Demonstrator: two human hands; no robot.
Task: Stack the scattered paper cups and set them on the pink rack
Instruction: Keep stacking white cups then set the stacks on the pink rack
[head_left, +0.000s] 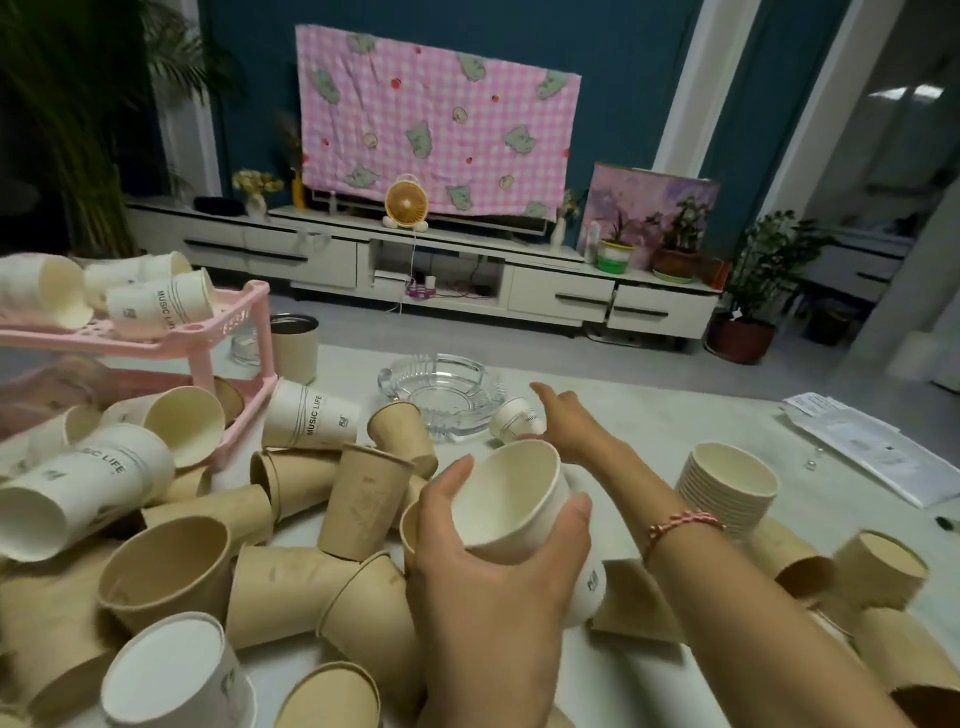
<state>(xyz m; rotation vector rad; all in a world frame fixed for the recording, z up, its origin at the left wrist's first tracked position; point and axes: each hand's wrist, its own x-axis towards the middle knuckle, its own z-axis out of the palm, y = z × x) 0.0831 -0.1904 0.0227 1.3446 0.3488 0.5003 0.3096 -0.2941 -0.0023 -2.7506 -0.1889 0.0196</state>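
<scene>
Starting at the tabletop's near edge, a white cup (511, 499) is held mouth-up by the left hand (483, 587), with thumb and fingers curled round its wall. Beyond it, the right hand (569, 423) is the nearer to a small white cup (514, 422), which lies on its side just left of that hand, base turned leftward, beside the glass ashtray (441, 395). One finger is stretched out; whether the rest pinch cannot be told. The pink rack (228, 332) stands at the far-left edge.
</scene>
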